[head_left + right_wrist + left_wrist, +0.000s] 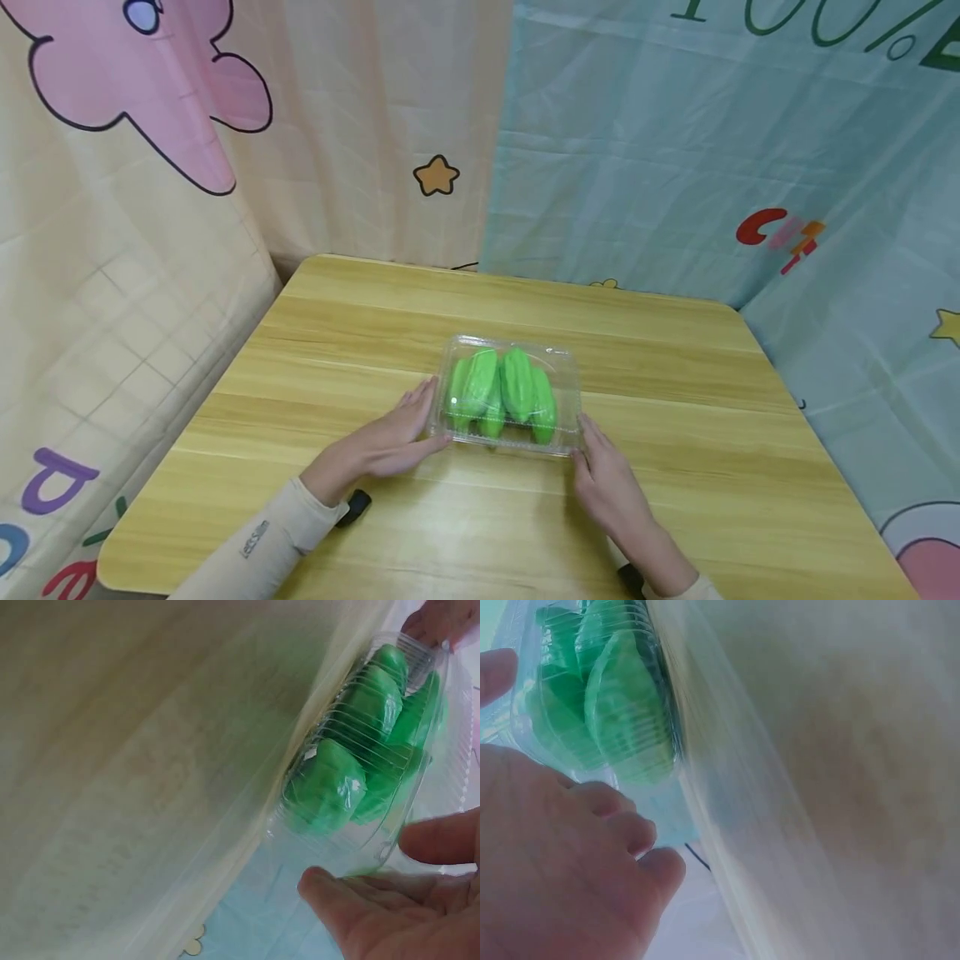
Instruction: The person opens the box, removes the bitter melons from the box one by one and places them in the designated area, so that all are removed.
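Hands (397, 433) (611, 487) touch the container (567, 387) at 2 edges (wide tabletop (712, 400) around).

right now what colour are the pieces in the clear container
The pieces are bright green, clearest in the head view.

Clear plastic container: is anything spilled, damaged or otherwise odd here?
Nothing stands out. The clear plastic container sits on the table between the left hand and right hand, the green pieces lie inside, and no spill or damage shows.
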`<state>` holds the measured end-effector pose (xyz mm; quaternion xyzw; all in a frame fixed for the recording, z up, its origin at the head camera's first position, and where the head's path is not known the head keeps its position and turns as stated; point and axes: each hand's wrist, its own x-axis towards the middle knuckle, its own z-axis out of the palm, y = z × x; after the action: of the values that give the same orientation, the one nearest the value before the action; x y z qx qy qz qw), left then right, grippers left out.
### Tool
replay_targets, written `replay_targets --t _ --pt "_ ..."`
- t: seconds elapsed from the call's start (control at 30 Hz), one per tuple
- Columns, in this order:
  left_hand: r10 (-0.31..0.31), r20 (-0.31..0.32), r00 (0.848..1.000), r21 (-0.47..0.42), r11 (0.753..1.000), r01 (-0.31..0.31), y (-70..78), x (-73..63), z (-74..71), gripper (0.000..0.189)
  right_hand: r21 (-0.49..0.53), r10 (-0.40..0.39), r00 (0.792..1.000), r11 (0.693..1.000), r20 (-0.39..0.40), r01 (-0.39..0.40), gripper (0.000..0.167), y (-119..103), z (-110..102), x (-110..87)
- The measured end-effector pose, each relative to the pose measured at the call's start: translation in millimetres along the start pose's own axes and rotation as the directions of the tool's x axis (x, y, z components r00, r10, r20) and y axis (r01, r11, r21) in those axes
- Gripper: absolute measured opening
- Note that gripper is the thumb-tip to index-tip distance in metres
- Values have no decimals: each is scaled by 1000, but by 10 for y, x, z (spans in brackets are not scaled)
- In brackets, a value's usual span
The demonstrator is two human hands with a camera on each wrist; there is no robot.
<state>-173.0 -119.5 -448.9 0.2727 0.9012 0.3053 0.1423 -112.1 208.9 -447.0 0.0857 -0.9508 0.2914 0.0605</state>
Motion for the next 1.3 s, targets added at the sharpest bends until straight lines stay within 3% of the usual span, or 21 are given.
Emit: replay_targets --t 0.23,0.53,0.7,0.83,1.0,1.07,1.2,1.3 --pt "-8 -38 999 37 999 9 26 -55 45 85 1 -3 999 1000 -32 3 49 -17 21 -15" --pt "-25 -72 997 3 1000 25 52 -95 88 69 -18 -6 1000 1000 -25 6 47 -4 -18 -19" --pt "-2 -122 992 63 998 9 62 -140 73 63 -55 -11 1000 998 -5 11 49 -22 -33 -12" --pt "28 -204 979 125 992 -3 104 -169 42 69 -91 15 1000 996 8 -14 52 -66 -102 0" --pt "74 -330 941 129 991 -33 156 -85 -8 74 -88 24 999 996 -34 -26 51 -120 -185 6" --pt "84 -348 934 95 994 -54 165 -25 -43 71 -65 15 997 998 -69 -19 48 -128 -216 21" --pt "75 -330 941 -36 995 -92 185 94 -130 66 27 17 993 1000 -119 -14 51 -120 -288 100" --pt "73 -320 945 -137 983 -123 198 188 -203 68 140 30 990 990 -135 -11 53 -105 -341 201"
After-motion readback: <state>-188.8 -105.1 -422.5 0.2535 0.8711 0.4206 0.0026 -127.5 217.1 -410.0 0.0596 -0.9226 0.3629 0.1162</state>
